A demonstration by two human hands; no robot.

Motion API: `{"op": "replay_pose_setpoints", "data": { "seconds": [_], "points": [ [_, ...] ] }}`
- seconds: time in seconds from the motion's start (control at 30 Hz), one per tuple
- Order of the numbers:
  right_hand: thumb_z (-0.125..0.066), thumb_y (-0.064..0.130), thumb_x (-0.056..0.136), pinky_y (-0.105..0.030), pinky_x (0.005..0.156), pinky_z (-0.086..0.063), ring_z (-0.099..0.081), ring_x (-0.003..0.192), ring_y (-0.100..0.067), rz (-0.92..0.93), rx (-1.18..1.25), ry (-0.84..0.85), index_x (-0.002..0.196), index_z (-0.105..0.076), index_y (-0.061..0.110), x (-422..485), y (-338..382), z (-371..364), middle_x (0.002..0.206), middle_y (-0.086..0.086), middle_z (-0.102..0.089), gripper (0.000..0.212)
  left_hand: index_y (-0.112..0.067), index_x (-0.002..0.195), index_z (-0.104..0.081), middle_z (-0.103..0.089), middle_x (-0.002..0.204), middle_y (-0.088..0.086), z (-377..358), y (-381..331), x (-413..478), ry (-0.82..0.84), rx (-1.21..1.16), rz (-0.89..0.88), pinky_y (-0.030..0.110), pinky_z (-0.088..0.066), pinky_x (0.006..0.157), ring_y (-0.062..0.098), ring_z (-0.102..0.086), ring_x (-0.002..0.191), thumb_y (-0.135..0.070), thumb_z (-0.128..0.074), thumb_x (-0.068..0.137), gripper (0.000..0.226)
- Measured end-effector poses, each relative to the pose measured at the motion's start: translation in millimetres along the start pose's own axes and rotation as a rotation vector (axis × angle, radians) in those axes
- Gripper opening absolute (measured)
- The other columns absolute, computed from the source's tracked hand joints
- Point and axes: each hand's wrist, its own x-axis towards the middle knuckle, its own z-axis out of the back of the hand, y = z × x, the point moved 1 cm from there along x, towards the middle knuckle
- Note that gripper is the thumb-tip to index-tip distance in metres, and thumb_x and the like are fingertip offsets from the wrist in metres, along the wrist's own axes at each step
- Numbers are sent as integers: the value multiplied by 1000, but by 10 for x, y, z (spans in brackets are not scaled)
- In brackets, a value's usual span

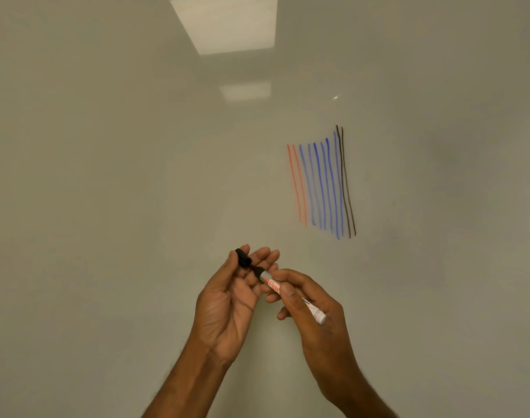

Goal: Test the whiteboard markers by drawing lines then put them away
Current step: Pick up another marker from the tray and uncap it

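- Black cap (243, 257) is off the marker, pinched at the fingertips of my left hand (227, 303).
- My right hand (309, 300) grips the marker (276, 285) (white barrel, red lettering), with its black tip aimed at the cap, right next to it.
- Both hands are in front of the whiteboard (107, 176).
- Red lines (297, 185), blue lines (321, 185) and black lines (346, 182) run side by side, up and right of my hands.
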Motion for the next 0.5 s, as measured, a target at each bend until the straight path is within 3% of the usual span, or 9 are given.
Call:
{"op": "replay_pose_setpoints", "data": {
  "seconds": [0.07,0.23,0.5],
  "points": [
    [-57,31,92,-32,76,-57,-69,98,-19,-6,19,-6,113,-70,20,-33,-20,-54,109,2,-74,27,-5,115,-61,-72,111,24,46,15,-63,-2,20,4,50,-53,98,38,-70,113,-20,-42,106,25],
    [-59,29,93,-24,81,-55,-68,104,-13,-23,54,-22,112,-71,17,-112,-67,-177,109,7,-74,25,-4,126,-61,-70,109,29,155,43,-175,-27,72,-42,43,-63,79,39,-71,108,-17,-38,108,31],
    [-56,28,89,-15,79,-53,-70,99,-7,-53,49,-29,104,-72,19,-248,-215,-375,100,11,-75,24,-6,125,-61,-70,107,29,457,103,-302,-120,57,-59,44,-60,88,37,-71,104,-19,-41,108,30]
  ]
}}
